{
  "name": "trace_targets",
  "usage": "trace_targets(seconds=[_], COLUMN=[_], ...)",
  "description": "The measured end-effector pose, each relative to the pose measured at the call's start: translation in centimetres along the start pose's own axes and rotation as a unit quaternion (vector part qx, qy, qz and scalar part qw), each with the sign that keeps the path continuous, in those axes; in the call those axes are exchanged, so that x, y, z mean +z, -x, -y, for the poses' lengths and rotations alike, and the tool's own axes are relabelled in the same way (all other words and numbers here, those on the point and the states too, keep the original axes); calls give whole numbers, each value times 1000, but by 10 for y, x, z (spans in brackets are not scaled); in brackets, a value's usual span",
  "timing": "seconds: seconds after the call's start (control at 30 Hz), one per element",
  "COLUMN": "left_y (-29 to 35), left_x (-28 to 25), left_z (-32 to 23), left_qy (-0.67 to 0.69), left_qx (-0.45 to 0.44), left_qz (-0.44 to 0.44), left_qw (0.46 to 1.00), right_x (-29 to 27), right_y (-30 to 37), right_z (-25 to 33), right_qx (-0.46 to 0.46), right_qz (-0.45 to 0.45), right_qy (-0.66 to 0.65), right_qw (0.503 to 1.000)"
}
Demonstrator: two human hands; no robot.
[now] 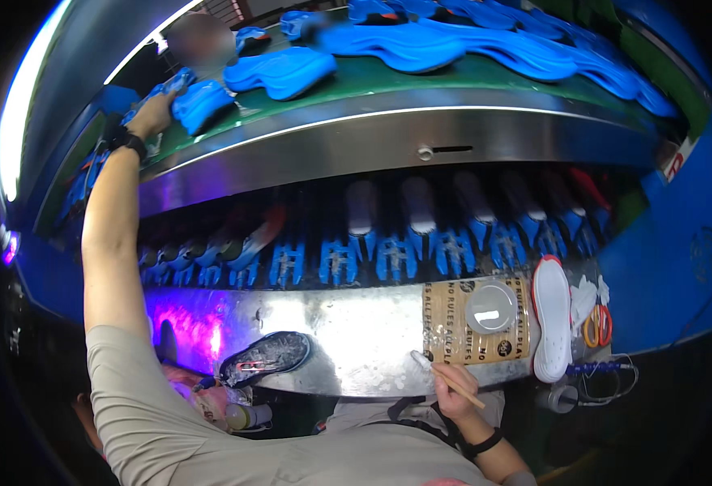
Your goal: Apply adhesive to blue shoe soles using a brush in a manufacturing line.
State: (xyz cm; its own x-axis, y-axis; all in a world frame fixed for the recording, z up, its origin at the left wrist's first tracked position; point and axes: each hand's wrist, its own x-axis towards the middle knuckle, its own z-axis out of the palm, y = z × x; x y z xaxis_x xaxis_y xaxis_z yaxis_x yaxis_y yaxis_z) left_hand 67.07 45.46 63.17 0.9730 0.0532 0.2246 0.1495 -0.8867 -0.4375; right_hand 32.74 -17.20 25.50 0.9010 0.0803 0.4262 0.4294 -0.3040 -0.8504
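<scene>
My left arm stretches up to the far left, where my left hand [155, 113] has its fingers closed on a blue shoe sole [181, 81]; part of it is hidden by the hand. Beside it another blue sole [202, 105] lies on the green conveyor belt [246, 113]. Low at the right of centre, my right hand [455, 392] grips a brush [468, 390] by its wooden handle. Its pale bristles are over the front of the metal table [356, 324]. A dark shoe upper [267, 358] rests on its side on that table, to the left of the brush.
A round dish [489, 308] sits on printed cardboard [445, 320]. Right of it are a white sole with a red edge [552, 320] and scissors [603, 326]. Blue holders [396, 257], some with shoe parts, line the shelf under the belt's metal edge [356, 134]. More blue soles [453, 49] cover the belt.
</scene>
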Motion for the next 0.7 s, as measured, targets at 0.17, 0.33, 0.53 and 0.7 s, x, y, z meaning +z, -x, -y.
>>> trace_targets(seconds=[0.17,0.33,0.53,0.7], left_y=[20,101,186,224], left_x=[-12,-52,-99,-84], left_z=[-9,-33,-44,-75], left_qy=[-55,-31,268,320], left_qx=[-26,104,-94,-233], left_qz=[-43,-166,-197,-62], left_qw=[997,980,939,916], right_x=[1,1,-1,-50], right_y=[-1,-1,0,-32], right_z=[-2,-1,6,23], right_qx=[-19,-13,96,68], right_qz=[-4,1,23,-80], right_qy=[-12,-17,-92,-62], right_qw=[1000,1000,991,993])
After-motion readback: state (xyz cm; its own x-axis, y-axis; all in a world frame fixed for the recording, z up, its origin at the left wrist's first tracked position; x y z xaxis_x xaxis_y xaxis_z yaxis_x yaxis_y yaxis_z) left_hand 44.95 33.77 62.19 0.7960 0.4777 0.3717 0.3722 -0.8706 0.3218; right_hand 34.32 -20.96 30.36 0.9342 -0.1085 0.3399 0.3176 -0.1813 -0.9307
